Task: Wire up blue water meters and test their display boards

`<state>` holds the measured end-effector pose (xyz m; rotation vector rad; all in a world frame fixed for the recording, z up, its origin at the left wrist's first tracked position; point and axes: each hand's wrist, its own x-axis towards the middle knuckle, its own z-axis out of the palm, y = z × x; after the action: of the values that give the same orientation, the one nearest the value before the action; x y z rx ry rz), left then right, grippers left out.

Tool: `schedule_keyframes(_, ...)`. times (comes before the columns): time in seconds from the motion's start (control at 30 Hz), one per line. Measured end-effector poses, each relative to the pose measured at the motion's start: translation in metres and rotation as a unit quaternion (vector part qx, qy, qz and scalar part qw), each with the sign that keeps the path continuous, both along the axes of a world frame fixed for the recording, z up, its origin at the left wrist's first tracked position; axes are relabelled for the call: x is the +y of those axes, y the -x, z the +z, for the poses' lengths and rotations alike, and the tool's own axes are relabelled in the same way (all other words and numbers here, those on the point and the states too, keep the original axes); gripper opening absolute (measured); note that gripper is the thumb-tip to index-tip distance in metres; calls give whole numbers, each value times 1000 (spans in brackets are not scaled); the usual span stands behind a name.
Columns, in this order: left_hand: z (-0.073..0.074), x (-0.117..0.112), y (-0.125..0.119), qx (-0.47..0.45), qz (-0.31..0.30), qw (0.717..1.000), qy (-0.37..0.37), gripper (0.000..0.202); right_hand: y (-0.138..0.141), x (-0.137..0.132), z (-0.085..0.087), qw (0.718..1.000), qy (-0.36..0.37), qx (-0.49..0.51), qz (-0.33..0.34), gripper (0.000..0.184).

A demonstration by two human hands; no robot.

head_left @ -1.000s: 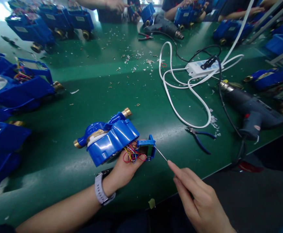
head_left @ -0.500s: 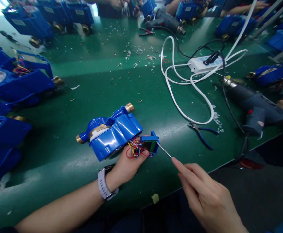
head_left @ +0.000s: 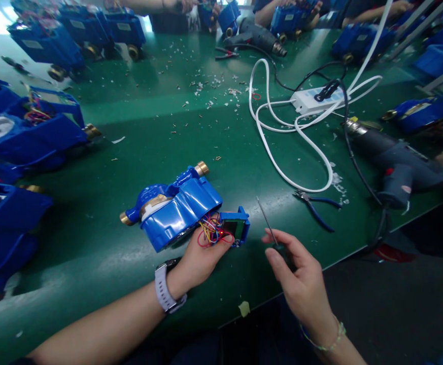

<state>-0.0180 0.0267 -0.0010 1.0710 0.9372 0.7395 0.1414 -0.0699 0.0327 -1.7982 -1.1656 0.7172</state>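
A blue water meter (head_left: 181, 210) with brass pipe ends lies tilted on the green table. My left hand (head_left: 200, 258) is closed around its small blue cover (head_left: 246, 228), which holds a circuit board and dark screen. Coloured wires (head_left: 211, 228) bunch between the cover and the meter body, and a small red light glows among them. My right hand (head_left: 299, 271) grips a thin screwdriver (head_left: 267, 220) by its dark handle. Its tip points up and away, apart from the cover, to the right of it.
Blue-handled cutters (head_left: 318, 210) lie to the right. Beyond them are a heat gun (head_left: 400, 162) and a white power strip (head_left: 316, 100) with looped cable. More blue meters (head_left: 34, 121) stand at the left. Small screws and scraps litter the green table (head_left: 148, 132). Other people's hands work at the far side.
My right hand has drawn the screwdriver back from the cover's edge and turned, so the shaft now points upward. My left hand keeps its hold on the cover; a red light now shows.
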Motion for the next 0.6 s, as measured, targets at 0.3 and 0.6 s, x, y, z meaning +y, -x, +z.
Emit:
schedule_keyframes(0.3, 9, 0, 4, -40, -75, 996, -40, 40, 15, 28, -27, 985, -10, 169, -24, 24)
schedule_keyframes(0.6, -4, 12, 0, -102, -130, 977, -137, 49, 6, 37, -30, 987, -17, 154, -37, 20)
